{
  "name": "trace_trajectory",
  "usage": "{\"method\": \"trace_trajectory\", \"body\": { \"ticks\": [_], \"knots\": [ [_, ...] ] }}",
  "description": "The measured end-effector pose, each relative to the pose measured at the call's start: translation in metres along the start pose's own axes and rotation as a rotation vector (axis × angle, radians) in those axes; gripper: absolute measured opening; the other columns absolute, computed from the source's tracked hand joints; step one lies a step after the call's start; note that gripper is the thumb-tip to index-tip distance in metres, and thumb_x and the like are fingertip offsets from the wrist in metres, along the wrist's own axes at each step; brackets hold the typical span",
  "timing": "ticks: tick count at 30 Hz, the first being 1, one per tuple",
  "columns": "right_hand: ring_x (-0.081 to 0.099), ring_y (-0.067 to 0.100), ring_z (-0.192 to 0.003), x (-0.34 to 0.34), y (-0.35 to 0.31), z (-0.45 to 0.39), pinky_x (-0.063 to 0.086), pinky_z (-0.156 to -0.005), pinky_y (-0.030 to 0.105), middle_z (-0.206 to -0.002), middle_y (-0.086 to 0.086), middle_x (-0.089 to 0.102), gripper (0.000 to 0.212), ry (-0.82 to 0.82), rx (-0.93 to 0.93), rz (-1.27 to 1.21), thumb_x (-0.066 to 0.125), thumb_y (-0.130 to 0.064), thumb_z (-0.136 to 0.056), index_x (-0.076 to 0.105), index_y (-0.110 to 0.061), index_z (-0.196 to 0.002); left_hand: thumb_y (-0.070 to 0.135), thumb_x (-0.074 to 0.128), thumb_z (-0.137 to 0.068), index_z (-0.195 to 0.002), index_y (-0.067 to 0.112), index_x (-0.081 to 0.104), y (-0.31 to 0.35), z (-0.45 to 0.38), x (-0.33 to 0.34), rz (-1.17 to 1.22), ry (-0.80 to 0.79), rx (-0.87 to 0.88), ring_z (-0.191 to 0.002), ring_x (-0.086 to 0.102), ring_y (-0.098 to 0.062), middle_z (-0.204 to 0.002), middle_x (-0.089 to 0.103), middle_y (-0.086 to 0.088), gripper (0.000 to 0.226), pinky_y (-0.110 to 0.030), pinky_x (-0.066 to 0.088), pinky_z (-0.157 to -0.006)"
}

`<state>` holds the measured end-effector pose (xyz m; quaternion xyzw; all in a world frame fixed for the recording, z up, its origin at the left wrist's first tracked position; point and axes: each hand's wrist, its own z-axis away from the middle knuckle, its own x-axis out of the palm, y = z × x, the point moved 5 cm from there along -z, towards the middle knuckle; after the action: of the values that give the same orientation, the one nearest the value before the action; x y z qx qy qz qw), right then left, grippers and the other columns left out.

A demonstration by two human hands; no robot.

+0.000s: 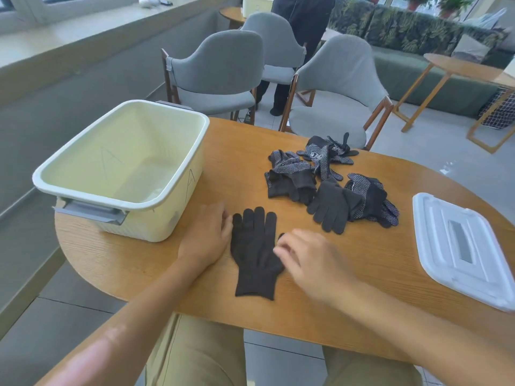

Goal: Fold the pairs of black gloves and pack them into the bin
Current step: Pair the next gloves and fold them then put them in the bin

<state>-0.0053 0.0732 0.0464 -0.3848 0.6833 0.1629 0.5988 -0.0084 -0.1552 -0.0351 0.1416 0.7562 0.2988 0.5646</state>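
Note:
A black glove [255, 252] lies flat on the wooden table [362, 288], fingers pointing away from me, cuff toward me. My left hand [207, 235] rests flat on the table, its fingers touching the glove's left edge. My right hand [309, 260] hovers at the glove's right edge, by the thumb, fingers loosely curled and blurred; it holds nothing that I can see. A heap of several more black gloves [326, 182], some with white dots, lies farther back. The cream bin [119, 168] stands at the left with nothing inside.
The bin's white lid [459, 246] lies at the right end of the table. Grey chairs [220, 71] stand behind the table, and a person in dark clothes [301, 37] stands beyond them. My knees are under the near edge.

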Motion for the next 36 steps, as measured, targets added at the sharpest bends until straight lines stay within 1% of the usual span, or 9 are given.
{"method": "trace_trajectory", "body": {
  "ticks": [6,9,12,15,18,22,25,32,36],
  "knots": [
    [0.056,0.023,-0.091,-0.026,0.087,-0.064,0.042,-0.076,0.036,-0.091,0.0,0.062,0.016,0.091,0.136,0.159,0.049,-0.02,-0.1,0.063,-0.015,-0.094,0.035,0.045,-0.098,-0.088,0.026,0.047,0.001,0.001,0.001,-0.02,0.005,0.002,-0.081,0.047,-0.014,-0.08,0.05,0.006,0.013,-0.038,0.046,-0.066],
    [0.052,0.026,-0.107,-0.039,0.136,-0.091,0.044,-0.087,0.039,-0.11,0.004,0.064,0.021,0.146,0.278,0.232,0.046,-0.017,-0.1,0.064,-0.013,-0.111,0.036,0.045,-0.097,-0.086,0.027,0.046,0.001,-0.001,0.001,-0.031,0.009,0.019,-0.079,0.047,-0.014,-0.077,0.05,0.007,0.014,-0.04,0.047,-0.065],
    [0.044,0.03,-0.121,-0.039,0.182,-0.109,0.038,-0.098,0.042,-0.125,0.009,0.059,0.031,-0.062,0.48,0.307,0.045,-0.03,-0.101,0.064,-0.014,-0.121,0.036,0.045,-0.096,-0.085,0.029,0.045,-0.001,-0.002,0.002,-0.038,0.014,0.021,-0.077,0.046,-0.012,-0.077,0.049,0.007,0.014,-0.041,0.048,-0.064],
    [0.039,0.032,-0.125,-0.03,0.199,-0.111,0.033,-0.097,0.042,-0.124,0.008,0.058,0.03,-0.318,0.557,0.272,0.051,-0.045,-0.098,0.069,-0.022,-0.103,0.037,0.045,-0.096,-0.085,0.029,0.045,-0.001,-0.002,0.003,-0.033,0.014,0.024,-0.078,0.046,-0.013,-0.078,0.05,0.008,0.013,-0.041,0.048,-0.065],
    [0.038,0.027,-0.126,-0.026,0.192,-0.107,0.029,-0.096,0.041,-0.12,0.001,0.058,0.018,-0.312,0.504,0.199,0.068,-0.048,-0.086,0.062,-0.031,-0.088,0.037,0.046,-0.096,-0.086,0.029,0.046,-0.001,-0.002,0.004,-0.04,0.016,0.031,-0.079,0.046,-0.014,-0.078,0.05,0.008,0.013,-0.042,0.048,-0.066],
    [0.044,0.02,-0.113,-0.023,0.16,-0.091,0.031,-0.093,0.039,-0.102,-0.009,0.056,0.026,-0.334,0.325,0.152,0.076,-0.046,-0.078,0.054,-0.032,-0.077,0.035,0.048,-0.097,-0.088,0.028,0.047,-0.001,-0.002,0.005,-0.042,0.013,0.029,-0.082,0.046,-0.015,-0.079,0.05,0.01,0.012,-0.04,0.047,-0.066],
    [0.054,0.016,-0.098,-0.016,0.139,-0.07,0.046,-0.084,0.036,-0.101,-0.011,0.057,0.03,-0.424,0.291,0.07,0.077,-0.041,-0.079,0.05,-0.031,-0.085,0.034,0.049,-0.097,-0.089,0.027,0.048,-0.001,-0.002,0.005,-0.042,0.013,0.018,-0.082,0.047,-0.016,-0.08,0.05,0.009,0.011,-0.037,0.045,-0.064],
    [0.051,0.015,-0.122,-0.018,0.132,-0.047,0.047,-0.099,0.041,-0.134,-0.009,0.051,0.063,-0.337,0.333,0.062,0.071,-0.044,-0.086,0.039,-0.031,-0.139,0.034,0.049,-0.097,-0.087,0.027,0.048,0.001,-0.002,0.003,-0.073,0.018,0.024,-0.079,0.048,-0.016,-0.078,0.051,0.009,0.012,-0.036,0.044,-0.062],
    [0.052,0.013,-0.107,-0.023,0.137,-0.047,0.043,-0.095,0.036,-0.104,-0.014,0.06,0.04,-0.273,0.316,0.089,0.069,-0.041,-0.088,0.058,-0.025,-0.123,0.035,0.048,-0.097,-0.087,0.028,0.048,0.001,-0.001,0.003,-0.089,0.019,0.019,-0.079,0.048,-0.016,-0.079,0.05,0.009,0.012,-0.037,0.045,-0.063]
  ]
}}
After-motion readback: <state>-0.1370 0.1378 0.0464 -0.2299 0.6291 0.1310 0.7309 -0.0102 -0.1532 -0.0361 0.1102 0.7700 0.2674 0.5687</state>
